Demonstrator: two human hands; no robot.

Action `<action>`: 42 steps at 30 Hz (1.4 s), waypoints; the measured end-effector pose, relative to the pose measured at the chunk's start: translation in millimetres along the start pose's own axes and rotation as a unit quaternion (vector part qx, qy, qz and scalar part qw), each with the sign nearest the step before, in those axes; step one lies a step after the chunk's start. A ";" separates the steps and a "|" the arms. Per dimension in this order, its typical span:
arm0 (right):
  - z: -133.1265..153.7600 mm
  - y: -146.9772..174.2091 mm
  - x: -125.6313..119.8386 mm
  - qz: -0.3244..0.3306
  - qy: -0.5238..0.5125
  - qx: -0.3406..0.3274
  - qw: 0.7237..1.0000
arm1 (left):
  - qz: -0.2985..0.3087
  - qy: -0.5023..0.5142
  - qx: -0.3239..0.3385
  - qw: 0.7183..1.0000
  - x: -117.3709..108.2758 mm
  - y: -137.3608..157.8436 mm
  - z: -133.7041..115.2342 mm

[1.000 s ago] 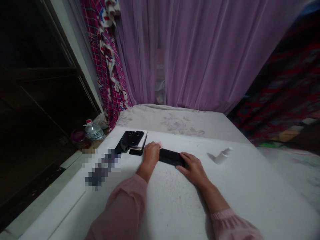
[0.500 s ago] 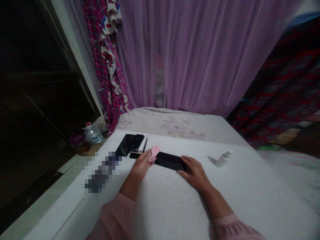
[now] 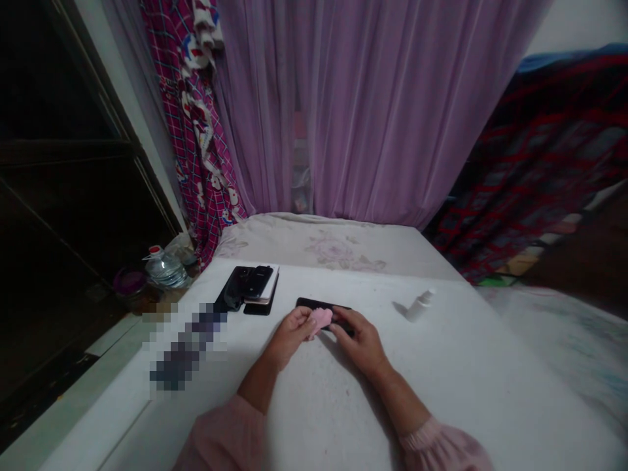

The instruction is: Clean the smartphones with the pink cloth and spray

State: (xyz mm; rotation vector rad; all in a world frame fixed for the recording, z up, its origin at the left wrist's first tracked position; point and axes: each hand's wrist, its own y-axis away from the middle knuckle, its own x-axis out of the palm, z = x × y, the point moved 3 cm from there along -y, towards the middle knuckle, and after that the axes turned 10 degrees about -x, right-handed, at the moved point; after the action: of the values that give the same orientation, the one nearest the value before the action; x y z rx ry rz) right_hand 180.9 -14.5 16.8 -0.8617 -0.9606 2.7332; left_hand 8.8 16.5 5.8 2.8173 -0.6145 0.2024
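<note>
My left hand (image 3: 288,337) pinches a small pink cloth (image 3: 322,320) above the white table. The fingers of my right hand (image 3: 362,338) close on the cloth's right edge. Just behind both hands lies a long, flat black device (image 3: 310,303), partly covered by the hands and cloth; I cannot tell its exact kind. To the right stands a small white spray bottle (image 3: 420,306).
Left of my hands, a black phone (image 3: 258,282) tops a small stack of devices beside other dark items. A water jug (image 3: 165,267) sits on the floor at left. Purple curtains (image 3: 367,118) hang behind the white table (image 3: 324,405).
My right hand has left the black device's right end and come to the cloth beside my left hand. The view has turned slightly right.
</note>
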 end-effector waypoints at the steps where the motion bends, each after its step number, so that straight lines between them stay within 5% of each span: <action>1: 3.8 -0.7 0.9 0.002 -0.008 0.004 1.000 | -0.001 -0.019 0.005 1.000 1.3 0.4 -0.6; 12: 3.4 5.9 6.9 0.006 -0.104 0.069 0.992 | -0.160 -0.235 0.145 0.948 1.7 5.8 -7.5; 16: 2.0 7.1 6.1 0.000 -0.068 0.019 0.997 | -0.167 -0.301 0.198 0.918 6.2 8.5 -9.0; 21: 7.1 7.6 -0.1 -0.005 0.019 -0.081 0.997 | -0.132 -0.326 0.154 0.923 9.4 8.7 2.6; 30: -11.6 30.1 -8.9 -0.074 0.122 -0.079 0.987 | -0.147 -0.535 0.267 0.788 11.4 30.2 10.3; 37: -33.2 38.8 -21.7 -0.117 0.168 0.026 0.979 | -0.155 -0.513 0.205 0.819 6.8 41.2 17.9; 42: -38.7 33.3 -11.7 -0.062 0.200 0.002 0.978 | -0.181 -0.513 0.184 0.819 5.1 37.3 16.9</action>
State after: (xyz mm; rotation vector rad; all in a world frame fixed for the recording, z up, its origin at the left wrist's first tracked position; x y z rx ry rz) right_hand 214.4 -23.3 -22.5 -1.2407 -0.8896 2.3268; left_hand -1.1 -22.9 -1.5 3.1431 -0.1730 -1.4972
